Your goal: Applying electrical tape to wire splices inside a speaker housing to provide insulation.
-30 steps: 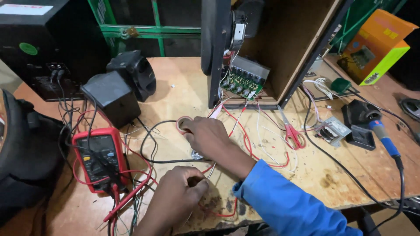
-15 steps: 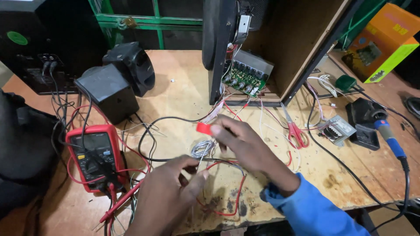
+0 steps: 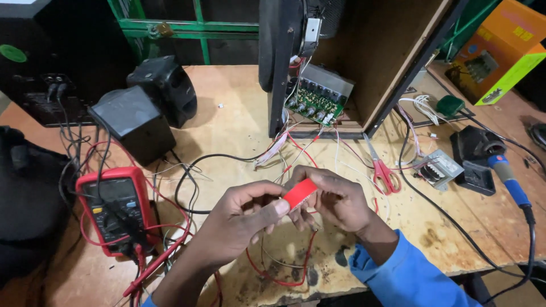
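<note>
Both hands meet above the desk (image 3: 239,122). The left hand (image 3: 242,219) and right hand (image 3: 335,199) each hold a grip on a red tape strip (image 3: 300,193), pinched between fingertips. Red wires (image 3: 284,278) lie below, multimeter (image 3: 116,207) at left.

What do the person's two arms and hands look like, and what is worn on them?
Both hands are bare, with no gloves, rings or watch in view. The right hand comes out of a bright blue long sleeve that ends at the wrist. The left hand has a bare forearm; no sleeve is visible on it.
</note>
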